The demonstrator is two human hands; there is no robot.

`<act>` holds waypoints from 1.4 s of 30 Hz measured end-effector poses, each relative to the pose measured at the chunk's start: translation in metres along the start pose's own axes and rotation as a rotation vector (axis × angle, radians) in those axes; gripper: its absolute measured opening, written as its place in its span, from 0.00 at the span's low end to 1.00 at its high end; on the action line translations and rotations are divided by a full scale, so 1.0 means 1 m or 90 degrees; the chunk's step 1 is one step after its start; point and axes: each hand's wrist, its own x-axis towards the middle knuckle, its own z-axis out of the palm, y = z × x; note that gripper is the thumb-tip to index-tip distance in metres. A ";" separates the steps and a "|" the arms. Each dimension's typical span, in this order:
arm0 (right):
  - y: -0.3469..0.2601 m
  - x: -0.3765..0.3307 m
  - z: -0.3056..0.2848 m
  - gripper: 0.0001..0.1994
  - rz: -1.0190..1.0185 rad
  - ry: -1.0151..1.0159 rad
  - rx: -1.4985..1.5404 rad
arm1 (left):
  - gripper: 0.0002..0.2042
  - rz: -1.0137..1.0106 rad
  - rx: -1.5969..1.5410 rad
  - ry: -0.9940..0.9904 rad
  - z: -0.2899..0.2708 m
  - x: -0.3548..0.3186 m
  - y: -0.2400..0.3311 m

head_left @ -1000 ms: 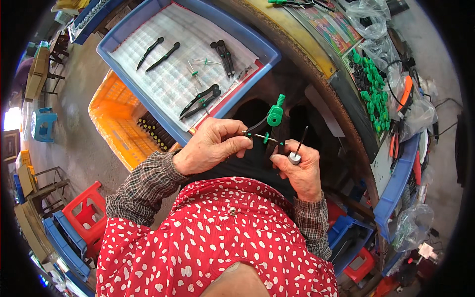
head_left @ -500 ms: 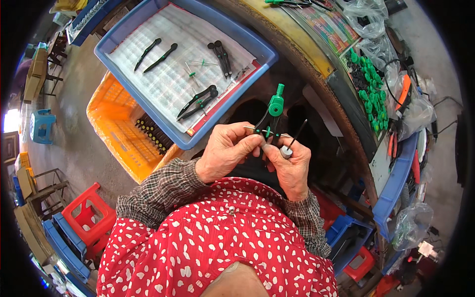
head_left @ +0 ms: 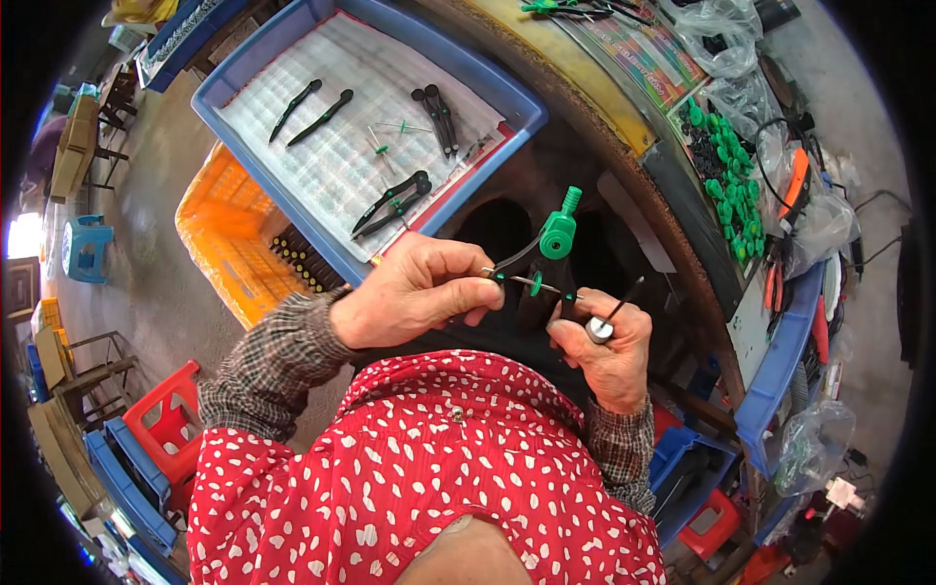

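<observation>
A drawing compass with a green ribbed head [head_left: 557, 237] and black legs hangs between my hands, head pointing up and away. A thin metal rod with a small green wheel [head_left: 535, 284] crosses its spread legs. My left hand [head_left: 414, 292] is closed, thumb and fingers pinching the left leg by the rod's end. At the right leg, my right hand [head_left: 604, 351] is closed on the leg's end. A tool with a thin black shaft and a round grey end [head_left: 600, 330] is also tucked in that hand. Fingers partly hide both leg tips.
A blue tray [head_left: 517, 88] ahead left holds black compass legs [head_left: 395, 203] and rods with green wheels. Beneath it stands an orange crate [head_left: 219, 229] with dark parts. On the bench at right lie a pile of green compass heads [head_left: 726, 185], plastic bags and orange-handled pliers [head_left: 798, 180].
My hands have moved apart, left hand leftward and right hand to the right and lower. The compass legs have spread wider, and its head has shifted right and nearer.
</observation>
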 end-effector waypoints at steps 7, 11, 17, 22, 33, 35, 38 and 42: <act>-0.006 0.004 -0.004 0.06 -0.062 -0.034 -0.058 | 0.10 0.016 0.093 0.023 -0.009 -0.009 0.014; 0.008 0.005 0.006 0.06 -0.016 0.002 -0.026 | 0.10 0.024 0.027 0.062 0.001 -0.004 -0.003; 0.015 0.006 0.023 0.04 0.024 0.031 0.062 | 0.11 0.046 -0.021 0.109 0.014 0.005 -0.026; 0.026 0.012 0.030 0.05 0.014 0.056 0.084 | 0.10 0.071 -0.140 0.133 0.033 0.011 -0.037; 0.019 0.013 0.021 0.03 -0.039 0.035 0.050 | 0.08 0.111 -0.102 0.121 0.031 0.024 -0.034; 0.019 0.011 0.019 0.03 -0.026 0.034 0.048 | 0.09 0.091 -0.124 0.107 0.030 0.020 -0.033; 0.010 0.006 0.016 0.03 0.004 0.043 0.061 | 0.09 0.061 -0.109 0.078 0.022 0.012 -0.025; 0.008 0.004 0.001 0.05 -0.046 0.010 -0.019 | 0.11 0.028 -0.001 0.012 0.004 0.000 -0.004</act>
